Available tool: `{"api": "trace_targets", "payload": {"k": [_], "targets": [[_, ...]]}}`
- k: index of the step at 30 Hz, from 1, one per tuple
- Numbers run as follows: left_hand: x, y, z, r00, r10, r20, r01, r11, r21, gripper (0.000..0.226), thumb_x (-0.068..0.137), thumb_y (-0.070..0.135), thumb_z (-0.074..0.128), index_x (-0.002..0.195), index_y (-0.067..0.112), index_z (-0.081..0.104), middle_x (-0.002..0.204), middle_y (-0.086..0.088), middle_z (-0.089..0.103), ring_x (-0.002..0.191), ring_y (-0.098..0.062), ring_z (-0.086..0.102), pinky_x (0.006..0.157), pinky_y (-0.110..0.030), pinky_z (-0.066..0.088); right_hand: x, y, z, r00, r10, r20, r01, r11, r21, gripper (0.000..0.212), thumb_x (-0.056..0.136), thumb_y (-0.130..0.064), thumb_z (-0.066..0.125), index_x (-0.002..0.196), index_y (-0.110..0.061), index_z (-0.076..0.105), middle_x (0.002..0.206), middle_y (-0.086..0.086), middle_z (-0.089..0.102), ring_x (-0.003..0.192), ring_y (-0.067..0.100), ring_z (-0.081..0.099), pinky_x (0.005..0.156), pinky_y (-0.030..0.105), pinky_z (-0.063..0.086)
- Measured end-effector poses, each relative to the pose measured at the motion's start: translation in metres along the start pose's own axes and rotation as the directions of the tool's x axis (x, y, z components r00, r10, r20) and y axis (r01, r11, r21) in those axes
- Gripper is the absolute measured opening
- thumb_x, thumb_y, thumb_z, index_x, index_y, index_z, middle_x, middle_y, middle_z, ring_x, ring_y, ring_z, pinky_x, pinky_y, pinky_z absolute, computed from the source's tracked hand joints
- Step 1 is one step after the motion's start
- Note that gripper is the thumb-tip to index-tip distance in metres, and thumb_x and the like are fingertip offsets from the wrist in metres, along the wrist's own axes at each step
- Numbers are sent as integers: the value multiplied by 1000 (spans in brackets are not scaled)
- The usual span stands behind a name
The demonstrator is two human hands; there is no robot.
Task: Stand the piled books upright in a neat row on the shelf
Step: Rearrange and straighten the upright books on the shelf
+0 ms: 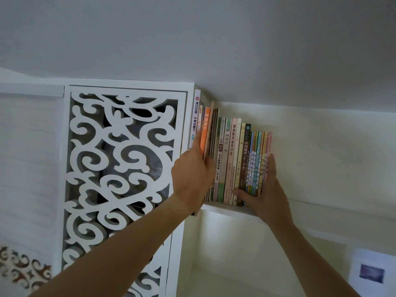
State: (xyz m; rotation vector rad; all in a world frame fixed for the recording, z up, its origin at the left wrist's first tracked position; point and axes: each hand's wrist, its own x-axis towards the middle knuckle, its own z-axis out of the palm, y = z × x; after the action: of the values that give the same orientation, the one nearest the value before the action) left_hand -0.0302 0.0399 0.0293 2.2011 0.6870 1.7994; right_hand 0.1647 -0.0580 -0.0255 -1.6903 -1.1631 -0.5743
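Note:
A row of books [232, 159] stands upright on a high white shelf [222, 210] just under the ceiling, spines facing me. The tall white and orange books [204, 129] are at the left end, the thin colourful ones [258, 159] at the right end. My left hand [192, 172] lies flat against the spines of the left books, fingers pointing up. My right hand [264, 190] cups the right end of the row, its thumb across the lower spines and its fingers along the outermost pink book [269, 144].
A white carved fretwork panel [120, 168] forms the shelf's left side. The ceiling [214, 50] is close above the books. Bare shelf and wall stretch to the right of the row. A lower compartment [246, 254] lies beneath, with a small picture [371, 273] at the lower right.

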Motion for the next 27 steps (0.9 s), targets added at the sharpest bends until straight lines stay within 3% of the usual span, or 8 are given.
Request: {"api": "trace_targets", "payload": {"k": [3, 9, 13, 15, 18, 21, 24, 27], "targets": [[-13, 11, -16, 996, 39, -79, -40, 999, -11, 62, 100, 25, 51, 159, 25, 34, 97, 1, 71, 76, -13, 67, 72, -35, 61, 0, 0, 0, 1000, 1, 4, -1, 1000, -12, 139, 68, -54, 89, 161, -37, -14, 145, 3, 54, 123, 24, 60, 93, 43, 54], [-17, 33, -58, 982, 76, -175, -90, 993, -76, 53, 97, 40, 39, 146, 24, 48, 85, 6, 67, 64, -10, 65, 59, -37, 60, 6, 6, 4, 999, 49, 15, -49, 999, -21, 140, 57, -84, 76, 156, -51, -18, 136, 9, 56, 119, 33, 59, 90, 61, 56], [-27, 56, -65, 979, 49, -200, -101, 961, -256, 46, 93, 33, 46, 137, 22, 55, 79, 14, 63, 60, -7, 61, 54, -26, 54, 13, 14, 5, 997, 40, 61, -38, 998, -40, 138, 58, -89, 70, 156, -51, -19, 137, 10, 55, 117, 35, 57, 96, 59, 52], [-31, 63, -57, 983, 25, -183, -80, 950, -302, 40, 93, 28, 49, 131, 21, 58, 75, 15, 61, 57, -7, 60, 51, -20, 49, 15, 15, -1, 995, 38, 92, -39, 999, 12, 128, 67, -79, 75, 158, -50, -9, 136, 3, 59, 115, 25, 62, 95, 51, 56], [-36, 67, -41, 988, 19, -151, -63, 956, -287, 37, 96, 31, 49, 131, 23, 58, 80, 14, 64, 63, -7, 63, 54, -21, 53, 12, 12, -8, 997, 36, 74, -42, 996, 79, 97, 89, -48, 73, 161, -43, 9, 131, -13, 59, 102, 2, 62, 79, 18, 52], [-41, 66, -23, 994, -42, -104, 8, 951, -308, 28, 104, 32, 54, 131, 25, 57, 91, 14, 69, 74, -7, 68, 63, -26, 61, 12, 15, -2, 998, 63, 28, -65, 996, 66, 101, 87, -47, 75, 162, -33, 9, 134, -4, 60, 106, 17, 63, 85, 35, 57], [-45, 60, -9, 991, -82, -102, 46, 949, -312, 24, 104, 38, 52, 125, 27, 58, 90, 15, 69, 73, -5, 68, 63, -30, 62, 13, 15, 0, 990, 137, 28, -138, 990, 38, 115, 73, -65, 71, 156, -48, -6, 139, 12, 57, 116, 35, 64, 91, 60, 57], [-48, 55, -3, 991, -86, -102, 52, 954, -294, 28, 100, 37, 52, 126, 27, 58, 92, 13, 70, 75, -8, 69, 64, -33, 63, 9, 8, 2, 989, 143, -24, -143, 989, -32, 119, 79, -43, 79, 158, -42, -11, 139, 12, 51, 114, 35, 61, 85, 49, 55]]}}
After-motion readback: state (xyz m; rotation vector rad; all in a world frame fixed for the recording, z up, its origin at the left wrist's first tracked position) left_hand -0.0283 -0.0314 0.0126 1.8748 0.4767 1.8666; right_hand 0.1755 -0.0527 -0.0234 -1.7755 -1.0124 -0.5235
